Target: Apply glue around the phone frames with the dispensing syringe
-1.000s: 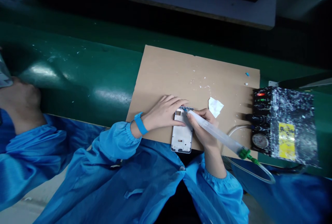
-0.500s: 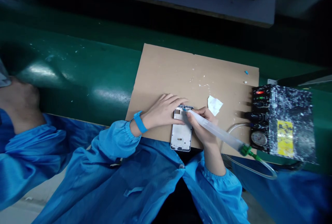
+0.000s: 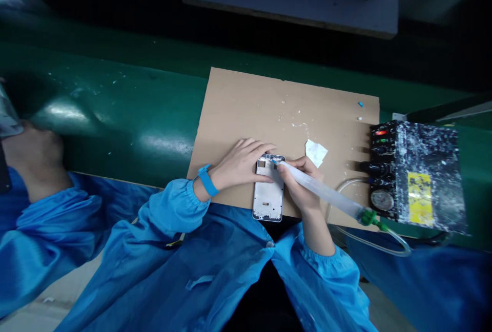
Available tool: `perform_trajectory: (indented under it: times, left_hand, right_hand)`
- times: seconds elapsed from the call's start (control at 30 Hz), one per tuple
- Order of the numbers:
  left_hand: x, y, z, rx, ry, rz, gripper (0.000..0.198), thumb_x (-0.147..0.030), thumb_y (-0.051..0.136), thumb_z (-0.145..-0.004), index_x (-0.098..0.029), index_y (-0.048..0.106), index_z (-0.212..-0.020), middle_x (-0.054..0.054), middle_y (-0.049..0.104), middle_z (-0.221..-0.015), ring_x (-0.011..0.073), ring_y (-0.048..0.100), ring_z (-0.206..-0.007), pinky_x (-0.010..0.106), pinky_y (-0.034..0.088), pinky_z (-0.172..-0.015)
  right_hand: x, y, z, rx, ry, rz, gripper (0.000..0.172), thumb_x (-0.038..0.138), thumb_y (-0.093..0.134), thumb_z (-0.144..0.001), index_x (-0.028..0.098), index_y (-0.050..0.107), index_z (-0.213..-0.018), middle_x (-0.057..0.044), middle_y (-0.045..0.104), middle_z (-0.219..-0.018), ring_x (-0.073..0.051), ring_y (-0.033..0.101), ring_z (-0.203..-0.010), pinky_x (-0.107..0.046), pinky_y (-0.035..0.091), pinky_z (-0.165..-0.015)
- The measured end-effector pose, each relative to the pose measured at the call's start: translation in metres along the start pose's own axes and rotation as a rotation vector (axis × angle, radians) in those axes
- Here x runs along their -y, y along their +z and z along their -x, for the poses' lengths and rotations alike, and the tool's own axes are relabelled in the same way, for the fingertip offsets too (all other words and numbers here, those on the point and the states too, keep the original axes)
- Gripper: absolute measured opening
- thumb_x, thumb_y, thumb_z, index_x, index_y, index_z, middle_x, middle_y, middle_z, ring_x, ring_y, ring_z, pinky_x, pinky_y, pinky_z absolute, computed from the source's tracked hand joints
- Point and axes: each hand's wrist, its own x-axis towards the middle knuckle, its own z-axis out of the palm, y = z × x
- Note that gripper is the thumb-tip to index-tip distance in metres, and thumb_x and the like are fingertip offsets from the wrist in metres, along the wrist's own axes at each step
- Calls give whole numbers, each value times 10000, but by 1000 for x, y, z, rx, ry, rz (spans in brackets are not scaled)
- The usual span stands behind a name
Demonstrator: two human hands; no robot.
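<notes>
A silver phone frame (image 3: 268, 199) with small cutouts lies near the front edge of a cardboard sheet (image 3: 238, 111), its lower end reaching past that edge. My left hand (image 3: 242, 164) grips the frame's upper part from the left, thumb across its face and fingers along the top. In my right hand (image 3: 302, 188) is a translucent glue-dispensing syringe (image 3: 326, 193), slanted, with its blue tip at the upper part of the frame. Whether the tip touches the surface I cannot tell. A green cap and clear hose are on the syringe's rear end.
To the right stands a black, white-spattered dispenser box (image 3: 426, 168) with a gauge and lit display. A white paper scrap (image 3: 316, 153) lies beyond my right hand. At far left, a co-worker's hand (image 3: 36, 150) holds a panel.
The whole view has shifted slightly. My hands keep their hold on the frame and syringe, the tip staying near the frame's top. The co-worker's hand and panel have moved a little rightward.
</notes>
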Motion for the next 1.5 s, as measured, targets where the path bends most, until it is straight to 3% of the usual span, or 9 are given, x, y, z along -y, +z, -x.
perform_trajectory:
  times: [0.2,0.33,0.43,0.53,0.6,0.83,1.03,1.33,1.5]
  left_hand:
    - [6,-9,0,6,12,23,887,-612,906,-935,-301,510,-1664,123,625,-1643,348,587,-1497,558,490,-1275]
    - [33,-42,-27,-12,-74,-196,1043,-702,915,-879,-242,470,-1702,195,523,-1726,434,516,-1580,655,449,-1294]
    - [59,-79,-58,-259,-215,-342,939,-642,878,-933,-169,505,-1654,263,435,-1773,487,449,-1628,686,423,-1292]
    - [73,-103,-75,-568,-247,-365,726,-585,750,-1044,-174,526,-1599,259,462,-1746,435,457,-1625,637,435,-1291]
    - [72,-106,-74,-630,-207,-348,584,-535,681,-1089,-182,555,-1537,226,571,-1637,378,545,-1533,588,483,-1251]
    - [48,-70,-46,-252,-119,-277,395,-435,679,-1081,-187,632,-1385,74,713,-1174,219,705,-1014,398,607,-962]
    - [3,-29,-55,29,2,-237,395,-466,669,-1097,-193,658,-1382,77,726,-1168,244,730,-1031,412,618,-919]
    - [-32,25,-66,11,191,-139,73,-279,603,-1038,-224,648,-1019,33,721,-933,193,672,-844,353,531,-786]
    - [-24,32,-64,134,388,-196,291,-379,544,-1115,-230,665,-897,45,769,-872,202,705,-825,385,499,-795]
  right_hand:
    - [1,-2,2,-155,-2,-152,398,586,929,-923,250,721,-875,-31,779,-781,-223,717,-674,-338,569,-654]
    - [3,-2,3,-211,15,-194,420,605,941,-918,240,734,-906,-30,762,-759,-224,703,-648,-336,568,-643]
    - [1,0,3,-263,-18,-216,452,636,941,-902,232,739,-923,-39,764,-763,-227,698,-628,-332,560,-614]
    - [-2,1,3,-309,-49,-235,455,642,937,-901,233,738,-921,-44,768,-765,-244,725,-654,-334,566,-618]
    - [-3,0,3,-335,-52,-251,457,651,932,-902,237,740,-913,-45,763,-748,-251,725,-644,-332,553,-589]
    - [-8,-35,-6,-398,-40,-179,467,677,939,-891,242,772,-918,-57,772,-782,-232,675,-615,-321,476,-548]
    - [-23,-84,-20,-374,-6,-80,417,609,918,-880,247,713,-847,-41,744,-756,-229,657,-652,-325,467,-583]
    - [-24,-88,-10,-309,-84,83,335,512,827,-871,260,653,-735,19,621,-629,-168,521,-546,-297,366,-529]
    - [-27,-88,-8,-217,-121,135,360,543,823,-919,255,681,-757,15,627,-631,-166,521,-536,-309,362,-547]
